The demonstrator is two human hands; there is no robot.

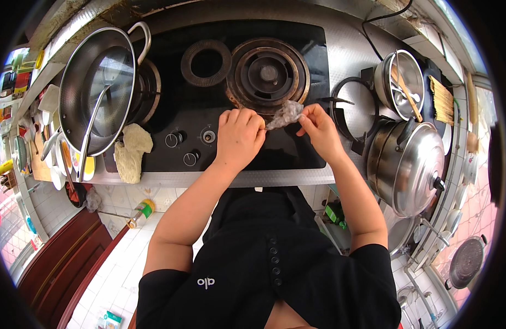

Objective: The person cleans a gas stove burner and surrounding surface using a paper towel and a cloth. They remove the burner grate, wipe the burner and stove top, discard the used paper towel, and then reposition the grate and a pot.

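Observation:
A grey, fibrous wad, which looks like steel wool, is stretched between my two hands over the front of a black glass gas cooktop. The fingers of my left hand curl round its narrow left tip, partly hiding it. My right hand pinches its right edge between thumb and fingers. Just beyond the wad lies the right burner, browned around its rim, with no pan support on it. A ridged dark metal ring rests on the glass left of that burner. Control knobs are left of my left hand.
On the left burner stands a wok with a metal ladle or turner in it. A pale cloth lies at the cooktop's front left. At right are a black pan support, stacked metal bowls and a lidded steel pot.

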